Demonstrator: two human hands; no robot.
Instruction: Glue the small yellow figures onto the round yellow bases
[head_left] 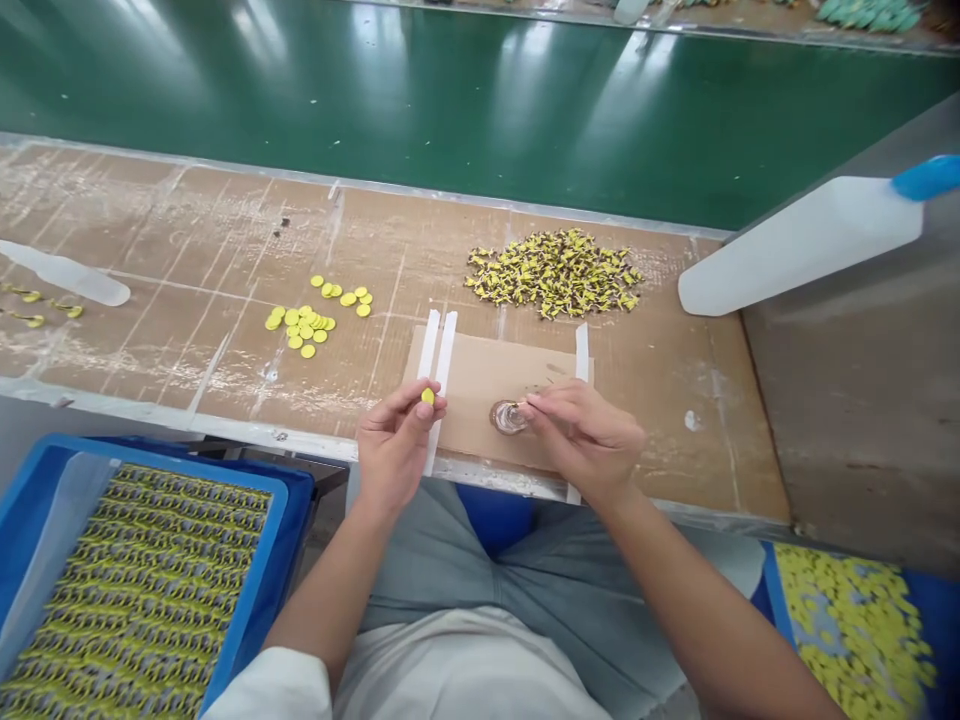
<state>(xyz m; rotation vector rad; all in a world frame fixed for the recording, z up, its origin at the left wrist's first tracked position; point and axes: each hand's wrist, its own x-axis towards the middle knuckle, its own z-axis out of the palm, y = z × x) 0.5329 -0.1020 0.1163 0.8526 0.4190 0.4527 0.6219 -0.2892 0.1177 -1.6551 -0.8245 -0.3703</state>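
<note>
My left hand (397,440) is closed in a pinch on a small yellow disc (427,396), held above the left edge of a cardboard sheet (487,365). On that sheet lies a small round dish (508,417) of whitish paste. My right hand (589,430) is pinched closed at the dish's right rim; what its fingertips hold is too small to make out. Behind the sheet is a heap of small yellow-and-brown pieces (555,272). Loose yellow discs (306,325) lie to the left.
A white bottle with a blue cap (802,245) leans at right beside a side panel (855,400). A blue tray (279,500) with rows of yellow-and-dark pieces stands lower left. Yellow pieces (847,620) fill a container lower right. A green surface (450,110) runs behind the worktop.
</note>
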